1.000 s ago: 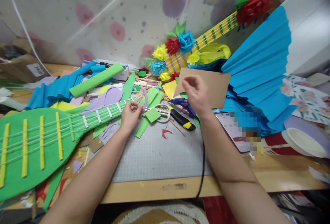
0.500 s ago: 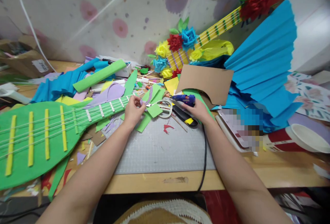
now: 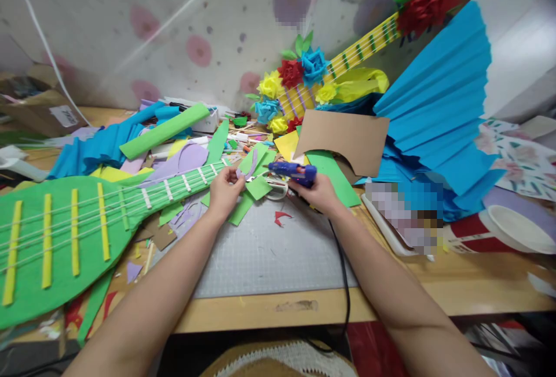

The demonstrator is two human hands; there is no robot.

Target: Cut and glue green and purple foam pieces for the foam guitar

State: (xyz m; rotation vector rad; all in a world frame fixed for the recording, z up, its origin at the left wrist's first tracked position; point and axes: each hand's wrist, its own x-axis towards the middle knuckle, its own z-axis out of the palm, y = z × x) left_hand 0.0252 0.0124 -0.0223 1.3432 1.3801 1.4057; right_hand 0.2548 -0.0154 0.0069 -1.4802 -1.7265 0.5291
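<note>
My left hand is closed at the fingertips around a narrow curved strip of purple paper. It is beside the neck end of a green paper guitar with white strings and yellow bars. In my right hand is a blue hot glue gun, its nozzle pointing left toward the purple strip. Below the nozzle lie white-handled scissors, partly covered by a green paper square. My right hand mostly hides a black and yellow tool beneath it.
A grey cutting mat covers the table's front middle. Behind stand a brown cardboard piece and a yellow flower-decorated guitar. Blue pleated paper rises at right, near a red and white paper cup. The glue gun's cord hangs over the front edge.
My right hand has moved left with the glue gun, bringing the nozzle closer to my left hand and over the scissors. My left hand stays nearly in place.
</note>
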